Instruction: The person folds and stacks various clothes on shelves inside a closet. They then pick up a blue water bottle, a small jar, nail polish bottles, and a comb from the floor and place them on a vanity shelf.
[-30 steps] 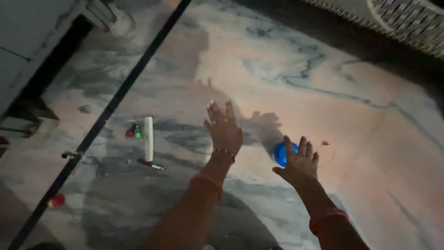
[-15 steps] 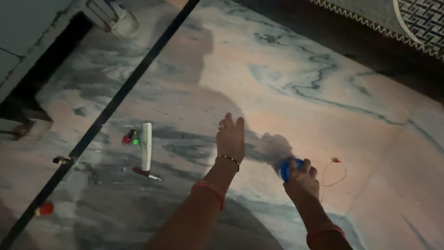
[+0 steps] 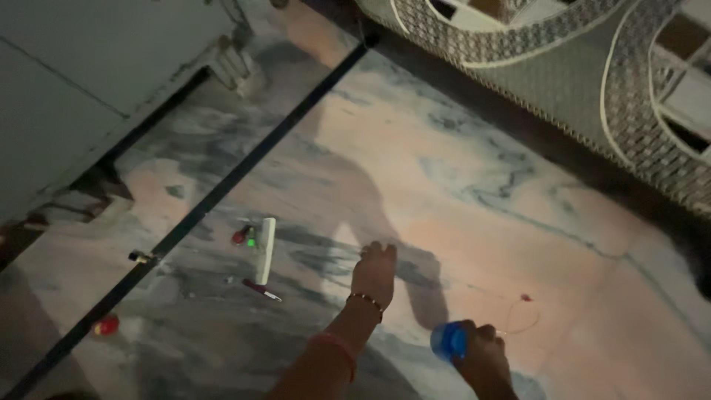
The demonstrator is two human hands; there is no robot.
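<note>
Blue round object [image 3: 449, 341], lower centre-right of frame, gripped by right hand [image 3: 485, 358]: fingers curled over its right side, closed on it. Can't tell whether it rests on the marble floor [image 3: 474, 222] or sits just above. Thin light cord [image 3: 518, 317] with a small red end loops on the floor just right of that hand.

Left hand [image 3: 375, 272], centre frame, flat on the floor, palm down, fingers straight and pressed together, holding nothing. Dark bead bracelet on the wrist, red band further up the forearm.

Left of it, well apart: white flat bar [image 3: 264, 240], small red and green items at its upper end, a dark red pen-like stick [image 3: 261, 290] below. Dark strip [image 3: 222, 185] runs diagonally across the floor; red cap [image 3: 108, 324] beside it at lower left. Patterned rug [image 3: 592, 81] upper right.

Versus half a second ago: view tilted, so both hands sit lower in frame and more rug shows. Right hand on the blue object as before, now with more of its blue face visible. Left hand unchanged, flat.
</note>
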